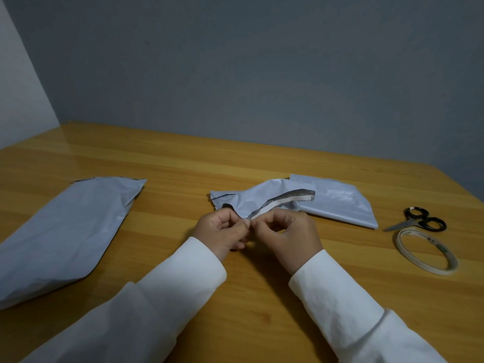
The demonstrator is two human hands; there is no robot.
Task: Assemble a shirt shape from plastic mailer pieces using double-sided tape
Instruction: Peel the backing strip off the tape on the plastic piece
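- Grey plastic, a small mailer piece [259,199], is lying crumpled at the middle of the wooden table [183,163], its near corner lifted.
- Both hands are pinching that corner: the left hand [222,229] and the right hand [288,231] are meeting fingertip to fingertip at the end of a white tape strip [275,204] running along the piece's edge.
- Another folded piece [337,203] is lying just behind, partly under it.
- A large mailer piece [62,231] is resting well apart at left.
- Scissors [419,220] and a tape roll [425,251] are sitting at right, near each other.
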